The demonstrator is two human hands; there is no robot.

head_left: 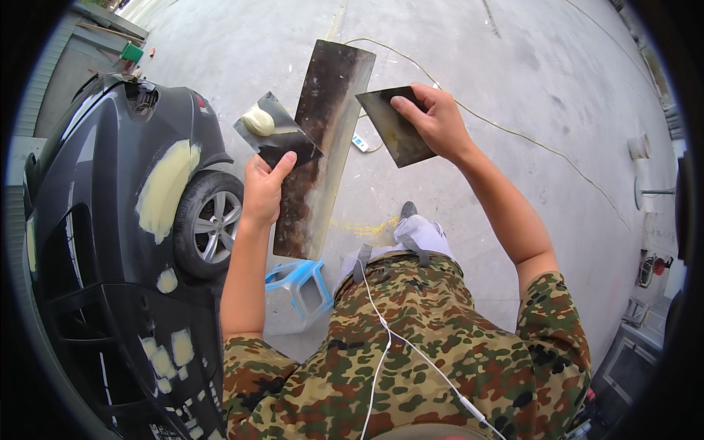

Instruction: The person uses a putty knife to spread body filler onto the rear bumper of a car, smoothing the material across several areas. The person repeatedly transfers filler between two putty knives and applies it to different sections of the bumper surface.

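My left hand (262,189) grips a thin square putty spreader (291,133) by its near corner, thumb on top. A mound of pale cream body filler (258,121) sits on the far left part of it. My right hand (441,123) is closed on a second flat, dark, smeared spreader (394,133), held by its upper right edge, thumb across its face. The two spreaders are apart. Beneath and between them stands a long narrow board (326,84), stained dark brown with a paler right side.
A dark grey car (103,220) with cream filler patches (167,191) stands close on my left. A blue-edged stool (297,290) is by my left forearm. On the concrete floor lie a white power strip (360,142) and a long cable (513,133). White earphone wires (387,326) hang over my camouflage shirt.
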